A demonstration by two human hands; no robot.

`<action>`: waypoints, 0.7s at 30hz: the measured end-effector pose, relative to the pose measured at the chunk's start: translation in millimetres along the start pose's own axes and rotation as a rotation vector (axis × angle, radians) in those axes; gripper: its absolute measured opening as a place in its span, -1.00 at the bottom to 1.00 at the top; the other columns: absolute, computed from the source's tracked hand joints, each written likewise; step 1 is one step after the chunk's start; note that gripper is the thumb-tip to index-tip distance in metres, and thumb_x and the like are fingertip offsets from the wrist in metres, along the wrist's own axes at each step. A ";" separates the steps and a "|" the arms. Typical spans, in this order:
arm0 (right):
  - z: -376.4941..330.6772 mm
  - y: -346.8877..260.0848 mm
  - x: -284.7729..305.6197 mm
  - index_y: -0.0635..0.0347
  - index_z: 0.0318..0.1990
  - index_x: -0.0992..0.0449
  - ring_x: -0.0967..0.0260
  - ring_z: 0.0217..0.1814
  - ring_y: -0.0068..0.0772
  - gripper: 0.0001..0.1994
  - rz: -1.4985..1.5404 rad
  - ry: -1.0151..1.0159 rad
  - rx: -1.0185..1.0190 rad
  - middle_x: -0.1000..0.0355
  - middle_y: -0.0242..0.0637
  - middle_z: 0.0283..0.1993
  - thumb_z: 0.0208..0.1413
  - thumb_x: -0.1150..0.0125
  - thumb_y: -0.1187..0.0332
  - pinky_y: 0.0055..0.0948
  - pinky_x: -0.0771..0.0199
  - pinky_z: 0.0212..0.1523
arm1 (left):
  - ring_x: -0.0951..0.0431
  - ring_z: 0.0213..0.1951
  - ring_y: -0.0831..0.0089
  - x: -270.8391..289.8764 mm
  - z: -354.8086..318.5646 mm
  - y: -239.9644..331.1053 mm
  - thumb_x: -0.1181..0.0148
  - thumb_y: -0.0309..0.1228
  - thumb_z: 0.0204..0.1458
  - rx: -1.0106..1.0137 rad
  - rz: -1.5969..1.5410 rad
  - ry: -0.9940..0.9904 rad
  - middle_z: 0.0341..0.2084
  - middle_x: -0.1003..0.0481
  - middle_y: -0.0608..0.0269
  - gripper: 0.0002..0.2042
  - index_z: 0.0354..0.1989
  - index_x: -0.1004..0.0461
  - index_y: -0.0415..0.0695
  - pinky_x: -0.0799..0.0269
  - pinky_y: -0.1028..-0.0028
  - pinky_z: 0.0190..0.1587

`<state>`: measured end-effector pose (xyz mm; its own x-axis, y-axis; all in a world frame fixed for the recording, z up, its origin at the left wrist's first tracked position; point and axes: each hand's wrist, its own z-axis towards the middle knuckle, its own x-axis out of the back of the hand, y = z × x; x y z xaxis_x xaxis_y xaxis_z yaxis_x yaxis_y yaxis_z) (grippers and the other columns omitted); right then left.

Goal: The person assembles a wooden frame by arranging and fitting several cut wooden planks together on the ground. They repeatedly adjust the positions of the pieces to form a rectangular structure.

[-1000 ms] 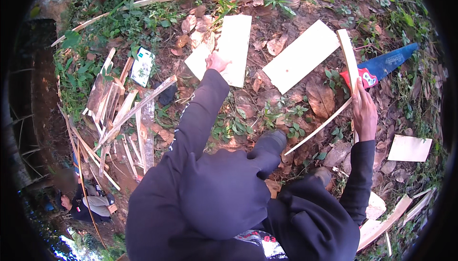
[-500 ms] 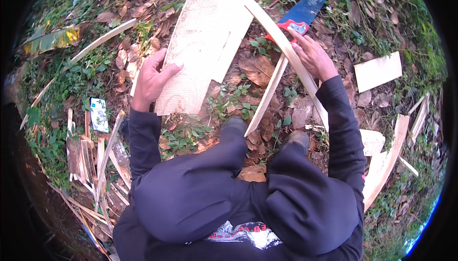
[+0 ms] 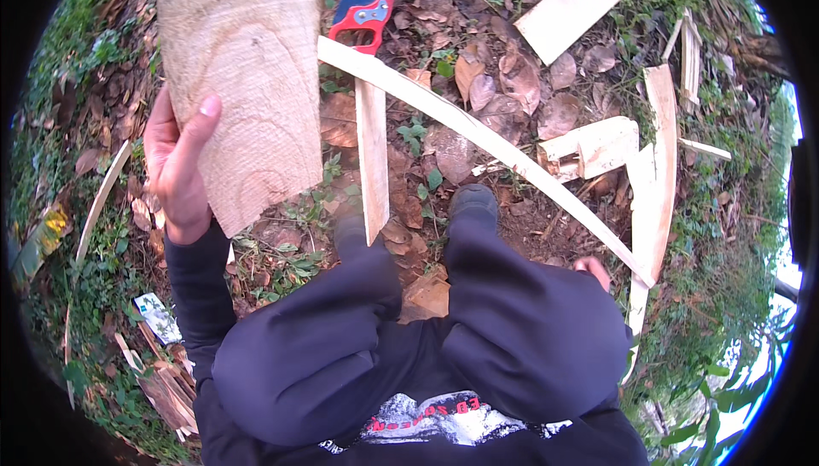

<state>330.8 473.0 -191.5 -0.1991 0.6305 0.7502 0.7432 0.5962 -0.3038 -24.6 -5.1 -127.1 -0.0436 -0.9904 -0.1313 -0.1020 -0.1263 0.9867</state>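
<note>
My left hand [image 3: 181, 167] grips the left edge of a wide, pale wooden board [image 3: 256, 91], thumb on its upper face and fingers underneath. The board is tilted up, with its rough sawn end toward me. Low beside my right knee, only a small part of my right hand [image 3: 593, 271] shows; its fingers are mostly hidden behind the leg. A handsaw [image 3: 368, 14] with a blue blade and red handle lies just right of the board. Near its handle, a long curved wood strip [image 3: 486, 129] crosses over a shorter straight strip [image 3: 372, 159].
A rectangular board piece [image 3: 567, 12] lies at the far right. Nearer are a chunky offcut [image 3: 597, 149] and a long curved slab [image 3: 659, 185]. Split scraps [image 3: 166, 389] and a white-and-blue packet [image 3: 157, 318] lie at the left. Dry leaves and weeds cover the ground.
My right hand has drawn back from beside the saw handle to my right knee. My left hand has raised and tilted the board. The view has swung to the right.
</note>
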 end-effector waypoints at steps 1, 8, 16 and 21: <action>-38.6 13.2 9.3 0.34 -0.21 -0.49 -0.49 -0.26 -0.12 -0.84 0.009 -0.101 0.027 -0.51 -0.05 -0.30 0.27 -0.09 0.39 -0.25 -0.43 -0.19 | -0.61 -0.09 0.38 -7.6 9.0 3.9 -0.14 -0.52 0.18 0.007 -0.009 0.014 -0.05 -0.58 0.05 -0.66 0.13 -0.43 -0.32 -0.48 0.43 0.03; -400.8 126.4 74.7 0.22 -0.07 -0.56 -0.57 -0.18 0.03 -0.76 -0.011 -0.408 -0.412 -0.56 0.04 -0.27 0.14 -0.22 0.33 -0.22 -0.53 -0.11 | -0.56 -0.06 0.48 -56.5 10.9 61.6 -0.16 -0.51 0.22 0.047 -0.057 0.098 -0.03 -0.57 0.11 -0.70 0.10 -0.45 -0.32 -0.43 0.48 0.04; -641.2 106.9 203.1 0.22 -0.13 -0.57 -0.58 -0.22 -0.07 -0.80 -0.255 -0.505 -0.506 -0.57 -0.01 -0.30 0.16 -0.21 0.33 -0.24 -0.53 -0.15 | -0.54 -0.08 0.49 -64.7 -91.1 187.9 -0.13 -0.52 0.20 0.321 0.009 0.070 -0.07 -0.56 0.15 -0.69 0.10 -0.41 -0.34 -0.42 0.48 0.05; -592.2 94.9 231.7 0.28 -0.26 -0.55 -0.53 -0.34 -0.51 -0.84 0.216 -0.351 -0.840 -0.56 -0.24 -0.38 0.25 -0.13 0.37 -0.45 -0.51 -0.25 | -0.53 -0.16 0.52 -63.1 -140.2 208.4 -0.16 -0.49 0.19 0.355 0.159 0.085 -0.17 -0.57 0.18 -0.76 -0.01 -0.45 -0.34 -0.44 0.49 -0.05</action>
<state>733.5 381.2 301.2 -0.0828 0.8815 0.4648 0.9773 -0.0194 0.2109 96.3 23.2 100.1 -0.0060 -0.9990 0.0439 -0.4384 0.0421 0.8978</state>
